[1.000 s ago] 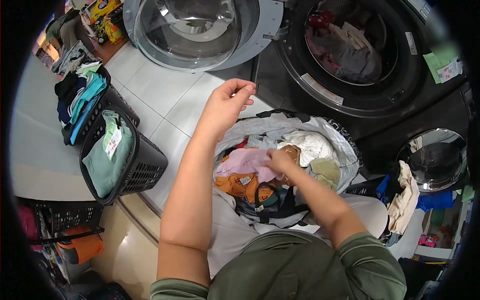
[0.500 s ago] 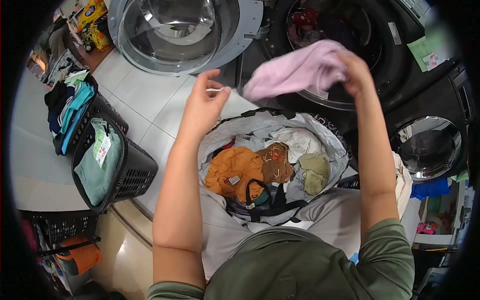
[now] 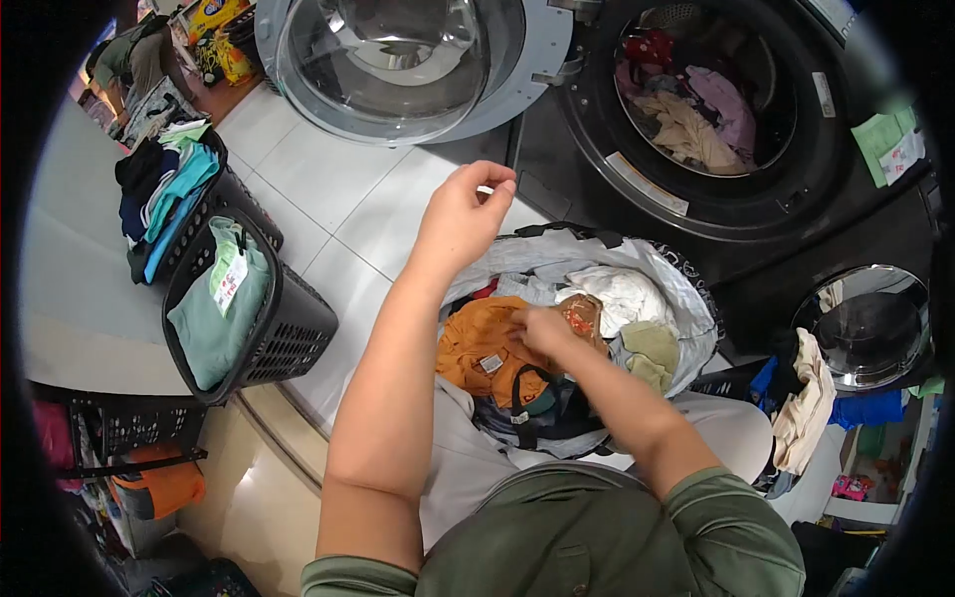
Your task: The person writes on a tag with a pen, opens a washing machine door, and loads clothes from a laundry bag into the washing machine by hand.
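A large round laundry bag (image 3: 691,267) stands in front of me, filled with clothes. My right hand (image 3: 542,328) is inside it, fingers bent onto an orange garment (image 3: 473,333); the fingertips are partly hidden, so a firm hold cannot be made out. Beside that hand are a brown patterned cloth (image 3: 585,314), a white cloth (image 3: 622,297) and an olive cloth (image 3: 651,352). My left hand (image 3: 468,204) is raised above the bag's left rim, thumb and fingertips pressed together; anything between them is too small to name. A pink garment (image 3: 724,107) lies among clothes in the washer drum.
The washer's round door (image 3: 398,60) hangs open at the top. Two black baskets of folded clothes, one nearer (image 3: 288,333), stand on the left. A lower machine door (image 3: 863,323) and beige cloth (image 3: 804,403) are at the right. A person (image 3: 144,55) bends at the upper left.
My right hand carried the pink garment from the bag toward the washer, and the garment now lies in the drum. That hand is back in the bag, on the orange garment.
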`<state>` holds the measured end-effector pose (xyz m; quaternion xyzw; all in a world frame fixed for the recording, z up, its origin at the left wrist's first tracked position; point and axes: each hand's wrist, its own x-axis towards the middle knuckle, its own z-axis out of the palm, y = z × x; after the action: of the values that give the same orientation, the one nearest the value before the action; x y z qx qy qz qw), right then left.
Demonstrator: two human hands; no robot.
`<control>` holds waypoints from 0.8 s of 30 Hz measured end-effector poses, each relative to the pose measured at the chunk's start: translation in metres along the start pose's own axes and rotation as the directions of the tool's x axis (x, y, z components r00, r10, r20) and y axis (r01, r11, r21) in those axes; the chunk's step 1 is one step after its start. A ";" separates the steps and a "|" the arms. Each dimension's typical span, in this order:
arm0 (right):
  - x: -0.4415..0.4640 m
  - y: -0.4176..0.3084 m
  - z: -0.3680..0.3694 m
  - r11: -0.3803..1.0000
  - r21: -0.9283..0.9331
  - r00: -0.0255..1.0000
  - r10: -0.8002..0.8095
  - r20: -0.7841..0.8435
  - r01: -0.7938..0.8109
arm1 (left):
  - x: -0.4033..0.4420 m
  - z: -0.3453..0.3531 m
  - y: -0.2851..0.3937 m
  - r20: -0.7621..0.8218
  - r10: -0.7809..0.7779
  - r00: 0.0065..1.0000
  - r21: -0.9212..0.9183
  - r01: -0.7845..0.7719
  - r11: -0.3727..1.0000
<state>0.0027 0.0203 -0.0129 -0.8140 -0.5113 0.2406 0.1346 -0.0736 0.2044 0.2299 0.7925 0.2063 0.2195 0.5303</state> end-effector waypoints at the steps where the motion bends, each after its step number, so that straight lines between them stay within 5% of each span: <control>1: 0.001 -0.008 -0.028 1.000 0.015 0.997 0.003 0.072 -0.004 | -0.002 -0.004 0.004 0.044 -0.040 0.998 -0.007 0.040 0.999; 3: -0.016 -0.044 -0.112 0.990 0.141 0.999 -0.005 -0.037 0.010 | -0.006 -0.008 0.005 0.157 -0.043 0.987 0.028 0.039 0.999; 5: -0.037 -0.066 -0.190 0.968 0.153 0.958 -0.161 -0.237 0.200 | -0.011 -0.013 0.003 0.291 0.022 0.957 0.108 -0.056 0.993; 6: -0.038 -0.065 -0.211 0.904 0.108 0.801 -0.306 -0.515 0.414 | -0.011 -0.012 0.002 0.421 0.005 0.907 0.137 -0.069 0.988; 8: -0.045 -0.082 -0.242 0.731 0.468 0.723 -0.051 -0.689 0.497 | -0.008 -0.005 -0.005 0.649 -0.038 0.760 0.188 -0.112 0.976; 10: -0.067 -0.094 -0.276 0.522 0.832 0.966 0.052 -0.253 0.189 | -0.007 0.010 -0.015 0.584 0.014 0.811 0.189 -0.154 0.970; 12: -0.078 -0.100 -0.294 0.602 0.575 0.754 -0.071 -0.653 0.554 | -0.005 0.020 -0.008 0.506 -0.077 0.859 0.262 -0.069 0.963; 14: -0.083 -0.100 -0.312 0.369 0.623 0.607 0.176 -0.775 0.689 | -0.006 0.016 0.007 0.363 0.026 0.931 -0.150 0.031 0.988; 16: -0.074 -0.064 -0.320 0.485 0.475 0.322 0.366 -0.873 0.734 | -0.007 0.007 0.027 0.181 0.093 0.979 -0.444 -0.004 0.896; 17: -0.076 -0.034 -0.321 0.527 0.546 0.381 0.396 -0.836 0.651 | -0.010 -0.005 0.040 0.157 0.060 0.986 -0.220 -0.024 0.975; 18: -0.079 -0.012 -0.326 0.560 0.611 0.437 0.427 -0.792 0.560 | -0.008 -0.011 0.038 0.140 0.080 0.987 -0.295 -0.036 0.955; 20: -0.091 0.002 -0.321 0.484 0.779 0.729 0.349 -0.589 0.398 | -0.007 -0.016 0.030 0.111 0.109 0.988 -0.434 -0.050 0.900; 21: -0.087 -0.006 -0.313 0.522 0.770 0.766 0.300 -0.568 0.367 | -0.011 -0.009 0.040 0.078 0.076 0.994 -0.675 -0.003 0.738; 24: -0.067 -0.026 -0.239 0.837 0.385 0.865 -0.188 -0.465 0.389 | -0.024 0.020 0.061 0.015 0.113 0.993 -0.821 -0.052 0.568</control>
<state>0.0850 -0.0219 0.2191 -0.7005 -0.5178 0.1568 0.4654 -0.0766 0.1549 0.2764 0.4728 0.0265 0.2882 0.8323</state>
